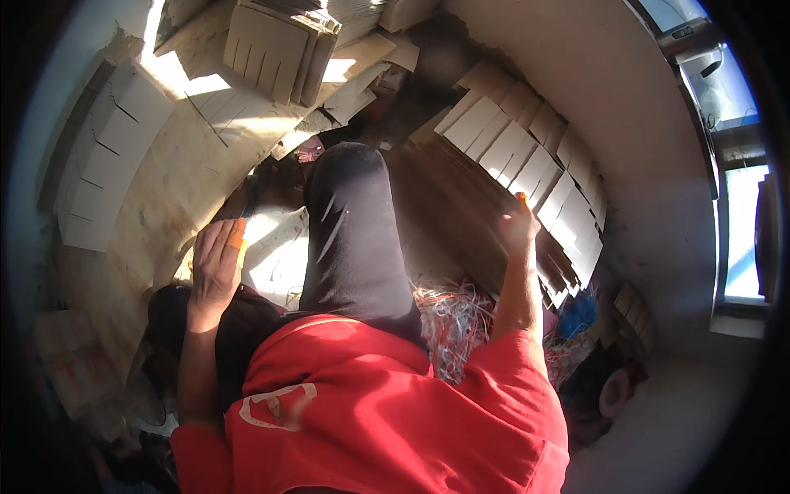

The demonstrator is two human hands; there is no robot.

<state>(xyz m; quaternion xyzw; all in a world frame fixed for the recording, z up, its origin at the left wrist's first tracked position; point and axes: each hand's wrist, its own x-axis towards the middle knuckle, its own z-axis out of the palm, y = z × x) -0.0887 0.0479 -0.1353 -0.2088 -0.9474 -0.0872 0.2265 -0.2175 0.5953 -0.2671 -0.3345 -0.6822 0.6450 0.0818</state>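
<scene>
My left hand [217, 262] is at the left, beside my dark-trousered leg, its back showing. The fingers stretch out side by side, with an orange covering on one or more of them; nothing shows in them. My right hand [520, 226] reaches to the near edge of a tall stack of slotted cardboard sheets [510, 152]. An orange-covered fingertip points up against the sheets, and another finger stands apart from it. Whether this hand touches a sheet is unclear, since the rest of its fingers are hidden.
Another bundle of slotted cardboard [267, 53] stands at the far left on a pale worn board [169, 185]. A cut cardboard piece [115, 156] leans at the left edge. Tangled plastic strapping [457, 325] lies right of my leg. A tape roll [614, 392] is at lower right, below windows [745, 230].
</scene>
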